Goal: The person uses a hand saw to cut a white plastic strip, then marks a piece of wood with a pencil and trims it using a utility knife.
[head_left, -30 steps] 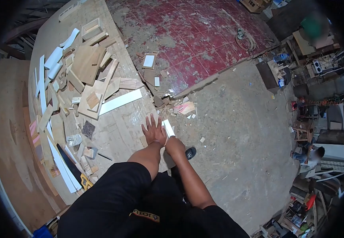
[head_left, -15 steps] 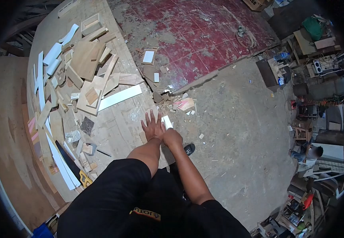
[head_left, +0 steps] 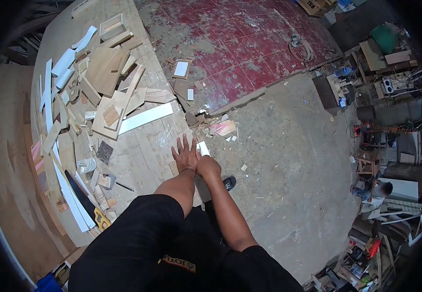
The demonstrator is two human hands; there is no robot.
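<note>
Along the far left, a brown panel (head_left: 6,160) runs beside the table (head_left: 142,163). Near that side of the table lie long white strips (head_left: 74,209) and a saw (head_left: 82,193) (its handle yellow, its blade dark). Farther up is a heap of wood scraps (head_left: 106,73), with a small box (head_left: 112,35) at its top end. Below the heap lie a roll (head_left: 87,165), a dark square (head_left: 105,152) and a pencil (head_left: 124,187); a white board (head_left: 146,119) sticks out from its right side.

At the table's right edge the left hand (head_left: 185,156) is open, palm down, fingers spread and pointing away from the body. Just to its right, a white piece (head_left: 203,148) shows above the right hand (head_left: 208,167), which is curled into a fist close against the left; I cannot tell whether it grips the piece, since its inside is hidden.

Right of the hands, a shoe (head_left: 229,183) rests on the grey floor (head_left: 279,165), below red tiles (head_left: 250,53) bearing a coiled hose (head_left: 301,51). At the far right, another person (head_left: 376,191) sits among stacked boards and clutter.
</note>
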